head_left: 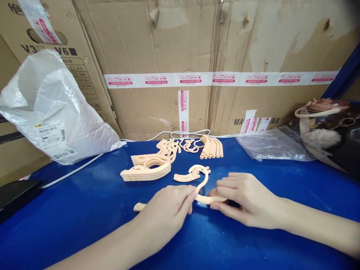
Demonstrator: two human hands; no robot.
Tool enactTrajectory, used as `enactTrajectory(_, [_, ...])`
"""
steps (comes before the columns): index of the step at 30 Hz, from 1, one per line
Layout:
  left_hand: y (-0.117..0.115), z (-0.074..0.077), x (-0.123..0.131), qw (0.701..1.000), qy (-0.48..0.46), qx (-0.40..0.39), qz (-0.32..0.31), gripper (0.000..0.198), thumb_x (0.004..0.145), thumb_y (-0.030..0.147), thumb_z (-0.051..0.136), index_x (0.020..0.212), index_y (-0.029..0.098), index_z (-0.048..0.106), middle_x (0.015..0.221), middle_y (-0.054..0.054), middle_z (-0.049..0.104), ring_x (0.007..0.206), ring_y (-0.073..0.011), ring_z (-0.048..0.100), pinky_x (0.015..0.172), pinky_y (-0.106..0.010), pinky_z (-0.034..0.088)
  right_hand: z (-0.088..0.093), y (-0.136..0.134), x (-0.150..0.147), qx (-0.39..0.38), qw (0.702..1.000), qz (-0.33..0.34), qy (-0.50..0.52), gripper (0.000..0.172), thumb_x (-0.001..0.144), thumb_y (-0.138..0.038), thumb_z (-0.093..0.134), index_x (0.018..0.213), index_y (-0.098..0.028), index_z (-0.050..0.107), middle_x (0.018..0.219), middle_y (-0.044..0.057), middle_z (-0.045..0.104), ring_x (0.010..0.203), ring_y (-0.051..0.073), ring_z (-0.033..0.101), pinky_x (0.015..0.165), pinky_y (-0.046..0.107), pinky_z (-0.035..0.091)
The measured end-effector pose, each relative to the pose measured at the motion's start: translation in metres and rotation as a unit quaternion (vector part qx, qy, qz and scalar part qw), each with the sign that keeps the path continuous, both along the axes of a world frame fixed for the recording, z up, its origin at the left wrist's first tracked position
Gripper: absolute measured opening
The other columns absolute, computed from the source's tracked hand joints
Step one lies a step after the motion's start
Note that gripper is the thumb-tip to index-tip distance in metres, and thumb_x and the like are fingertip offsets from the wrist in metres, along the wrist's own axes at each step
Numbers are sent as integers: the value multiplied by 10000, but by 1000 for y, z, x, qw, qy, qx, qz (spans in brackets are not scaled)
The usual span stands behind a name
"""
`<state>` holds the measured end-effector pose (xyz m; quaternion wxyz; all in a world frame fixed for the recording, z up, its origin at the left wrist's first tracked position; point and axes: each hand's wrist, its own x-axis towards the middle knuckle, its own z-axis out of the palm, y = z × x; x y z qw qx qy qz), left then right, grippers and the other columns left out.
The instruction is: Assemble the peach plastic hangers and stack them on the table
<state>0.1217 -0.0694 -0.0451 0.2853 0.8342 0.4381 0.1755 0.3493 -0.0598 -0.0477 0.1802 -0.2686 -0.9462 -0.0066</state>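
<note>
Between my two hands is a cream plastic clothes hanger (206, 200) with its hook pointing up and away from me. My left hand (171, 210) is closed around it just left of the hook's base, and one end sticks out past that hand on the left. On the other side, my right hand (243, 197) pinches the right arm between thumb and fingers. My fingers cover the joint and the right tip. Just beyond the hook lie loose cream hanger pieces (185, 177). Farther left is a neat stack of hanger parts (147, 174).
Hook pieces (168, 148) and a row of curved arms (212, 147) lie at the back of the blue table (92, 225). A white plastic bag (53, 105) stands left, a clear bag (270, 144) lies right. Cardboard boxes (157, 108) form the back; a white cable (73, 170) crosses left.
</note>
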Motion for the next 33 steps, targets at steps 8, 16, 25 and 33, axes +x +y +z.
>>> enactTrajectory(8, [-5, 3, 0, 992, 70, 93, -53, 296, 999, 343, 336, 879, 202, 567, 846, -30, 633, 735, -194, 584, 637, -273, 365, 4, 13, 4, 51, 994, -29, 93, 204, 858, -385, 601, 853, -181, 594, 965, 85, 611, 869, 194, 537, 761, 329, 466])
enactTrajectory(16, [-7, -2, 0, 991, 71, 112, -36, 320, 1002, 382, 343, 880, 204, 581, 857, -37, 664, 724, -204, 608, 613, -273, 363, 1, 10, 8, 69, 992, -22, 104, 209, 907, -319, 574, 1060, -177, 571, 1035, 97, 591, 952, 201, 537, 779, 315, 472])
enactTrajectory(25, [-10, -4, 3, 962, 129, 223, -87, 311, 1002, 374, 365, 982, 181, 609, 810, -45, 682, 648, -191, 621, 527, -274, 329, 6, 2, 0, 3, 997, -26, 73, 255, 977, -314, 423, 1019, -185, 639, 899, 69, 644, 794, 174, 549, 699, 304, 429])
enactTrajectory(33, [-10, -6, 8, 910, 213, 325, -145, 268, 969, 221, 365, 910, 142, 614, 817, -84, 642, 767, -252, 597, 588, -330, 447, 1, 18, 7, -69, 983, -148, 88, 70, 862, -150, 529, 877, -212, 557, 862, 13, 624, 805, 163, 575, 688, 272, 446])
